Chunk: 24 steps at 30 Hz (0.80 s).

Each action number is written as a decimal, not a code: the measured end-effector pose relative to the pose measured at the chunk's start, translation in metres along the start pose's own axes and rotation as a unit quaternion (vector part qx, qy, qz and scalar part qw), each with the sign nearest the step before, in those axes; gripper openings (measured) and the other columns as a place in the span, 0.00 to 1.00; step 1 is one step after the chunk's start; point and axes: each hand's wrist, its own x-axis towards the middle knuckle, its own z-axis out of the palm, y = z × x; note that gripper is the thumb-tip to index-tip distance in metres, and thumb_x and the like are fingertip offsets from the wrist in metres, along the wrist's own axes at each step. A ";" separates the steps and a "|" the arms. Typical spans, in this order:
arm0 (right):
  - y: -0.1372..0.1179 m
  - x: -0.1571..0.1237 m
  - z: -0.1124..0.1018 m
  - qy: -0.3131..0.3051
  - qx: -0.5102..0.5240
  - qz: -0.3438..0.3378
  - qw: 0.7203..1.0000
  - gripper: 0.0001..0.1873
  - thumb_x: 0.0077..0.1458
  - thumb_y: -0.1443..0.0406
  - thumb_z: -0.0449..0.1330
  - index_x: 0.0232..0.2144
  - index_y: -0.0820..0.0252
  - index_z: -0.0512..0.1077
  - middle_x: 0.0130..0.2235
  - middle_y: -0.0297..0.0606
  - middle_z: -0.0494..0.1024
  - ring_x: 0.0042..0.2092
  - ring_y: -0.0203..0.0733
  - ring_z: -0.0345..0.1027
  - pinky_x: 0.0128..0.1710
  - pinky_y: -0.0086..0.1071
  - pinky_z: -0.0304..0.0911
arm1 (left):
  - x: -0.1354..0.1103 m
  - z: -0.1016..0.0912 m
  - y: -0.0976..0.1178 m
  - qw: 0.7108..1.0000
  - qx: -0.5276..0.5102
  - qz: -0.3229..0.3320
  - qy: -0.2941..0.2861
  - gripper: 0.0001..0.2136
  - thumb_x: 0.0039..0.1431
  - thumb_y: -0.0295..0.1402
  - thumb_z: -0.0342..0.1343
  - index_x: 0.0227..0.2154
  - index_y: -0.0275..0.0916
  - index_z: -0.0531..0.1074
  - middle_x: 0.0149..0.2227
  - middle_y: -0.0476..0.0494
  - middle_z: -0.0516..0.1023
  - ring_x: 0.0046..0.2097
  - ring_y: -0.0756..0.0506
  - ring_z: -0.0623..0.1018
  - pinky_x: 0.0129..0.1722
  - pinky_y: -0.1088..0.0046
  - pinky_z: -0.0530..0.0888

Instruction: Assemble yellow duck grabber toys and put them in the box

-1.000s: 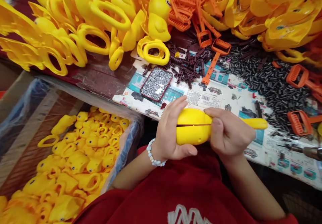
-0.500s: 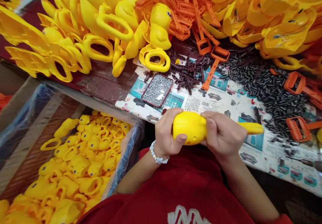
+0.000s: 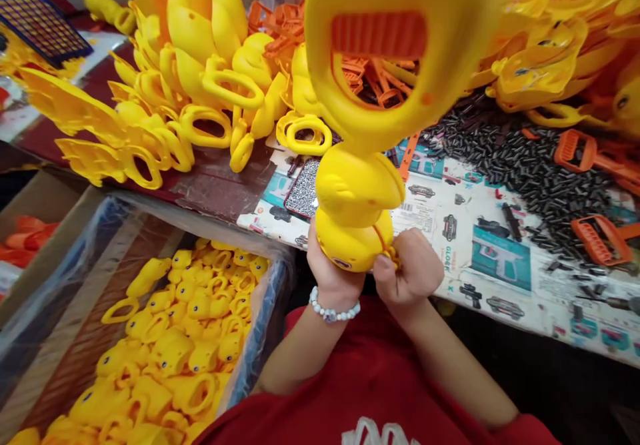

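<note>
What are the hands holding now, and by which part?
A yellow duck toy, handle upward: the left hand cups its head from below, and the right hand grips at the head's seamed edge.

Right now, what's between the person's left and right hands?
The yellow toy duck's head sits between the left hand and right hand; the head-camera view shows it.

The dark red worktop (image 3: 215,195) bears yellow parts (image 3: 193,31) heaped on the left and yellow shells (image 3: 545,65) far right. A printed sheet (image 3: 457,258) covers its near side, under a tray (image 3: 295,212) of silvery pieces (image 3: 303,188), scattered black pegs (image 3: 545,178) and an orange handle (image 3: 620,248).
</note>
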 end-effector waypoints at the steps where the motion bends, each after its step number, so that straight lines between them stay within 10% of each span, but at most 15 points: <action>1: 0.003 0.002 0.002 -0.004 -0.004 -0.026 1.000 0.19 0.66 0.63 0.48 0.24 0.63 0.51 0.22 0.34 0.51 0.26 0.34 0.43 0.26 0.32 0.37 | -0.002 0.001 -0.002 1.000 -0.005 -0.002 0.003 0.29 0.60 0.55 0.37 0.44 0.37 0.71 0.42 0.41 0.78 0.45 0.42 0.78 0.43 0.66 0.76; 8: 0.026 0.001 -0.006 -0.028 0.023 -0.024 0.999 0.17 0.63 0.68 0.48 0.21 0.64 0.52 0.22 0.34 0.51 0.26 0.33 0.45 0.27 0.31 0.39 | -0.004 0.010 -0.005 0.995 -0.076 -0.030 0.054 0.26 0.62 0.52 0.36 0.46 0.38 0.70 0.43 0.40 0.78 0.47 0.43 0.78 0.43 0.68 0.76; 15: 0.027 -0.006 -0.022 -0.050 0.077 0.146 0.985 0.20 0.66 0.68 0.47 0.20 0.65 0.52 0.21 0.31 0.52 0.22 0.27 0.46 0.22 0.25 0.43 | -0.013 -0.012 -0.011 0.995 0.017 0.017 -0.094 0.28 0.52 0.56 0.54 0.46 0.38 0.68 0.47 0.38 0.77 0.50 0.38 0.77 0.45 0.64 0.77; 24: 0.037 -0.008 -0.040 -0.130 0.065 0.164 0.976 0.18 0.67 0.66 0.47 0.23 0.66 0.57 0.21 0.31 0.57 0.22 0.27 0.51 0.21 0.22 0.48 | -0.003 -0.032 0.005 0.964 0.125 0.016 -0.234 0.31 0.48 0.50 0.63 0.51 0.39 0.65 0.51 0.36 0.74 0.51 0.37 0.75 0.48 0.63 0.75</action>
